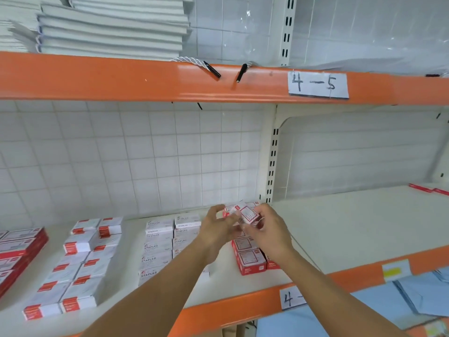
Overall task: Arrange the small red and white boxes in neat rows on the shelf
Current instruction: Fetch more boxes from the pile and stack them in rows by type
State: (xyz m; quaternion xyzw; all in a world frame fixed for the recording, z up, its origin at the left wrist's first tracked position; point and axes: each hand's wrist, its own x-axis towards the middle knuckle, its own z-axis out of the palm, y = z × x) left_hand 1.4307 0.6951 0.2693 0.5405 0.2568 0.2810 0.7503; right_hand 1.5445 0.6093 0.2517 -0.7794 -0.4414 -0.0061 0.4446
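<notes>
Head view: a small red and white cardboard box point(245, 214) is held above the cream metal shelf point(340, 227), near its back edge beside the slotted upright post point(272, 166). The box is pinched between both hands: the left hand point(216, 227) has its fingers curled against the box's left end, and the right hand point(269, 229) has its fingers curled round the right end, so each grip is clamped on the box. Directly beneath, a short row of red and white boxes point(247, 256) is lined up running front to back on the shelf. To the left, two rows of white boxes printed "STAPLES" point(158, 246) are laid out, and further left, white packs with red labels point(80, 266) are stacked in rows. A handwritten paper label "4-5" point(317, 84) is stuck on the orange shelf edge point(121, 76) above.
</notes>
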